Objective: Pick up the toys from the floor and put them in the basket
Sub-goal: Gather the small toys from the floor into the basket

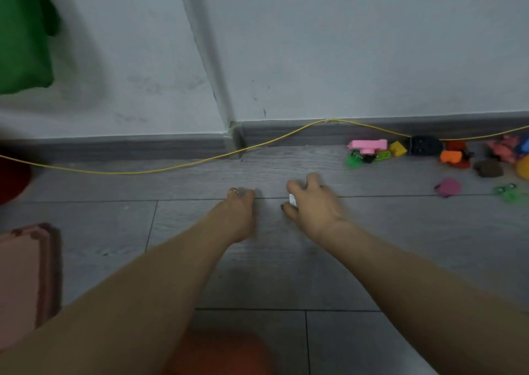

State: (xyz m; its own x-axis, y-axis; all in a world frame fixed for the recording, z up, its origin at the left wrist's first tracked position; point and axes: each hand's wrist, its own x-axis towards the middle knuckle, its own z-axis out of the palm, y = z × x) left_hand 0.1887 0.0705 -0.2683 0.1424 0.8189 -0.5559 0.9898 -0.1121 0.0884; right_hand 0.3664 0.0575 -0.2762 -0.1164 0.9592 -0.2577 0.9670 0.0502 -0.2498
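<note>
Grey plank floor (257, 274), pale walls (343, 45), grey skirting (143, 147)

Grey wood-look plank floor (272, 274). A yellow cable (171, 168) trails across it along the skirting. At the right, by the wall, lie scattered toys: a pink block (367, 145), a yellow brick (398, 148), a black piece (425, 145), an orange one (451, 156), a brown one (489, 168), a magenta one (448, 187) and green pieces (353, 160). A pink mat (25, 283) lies at the left.
</note>
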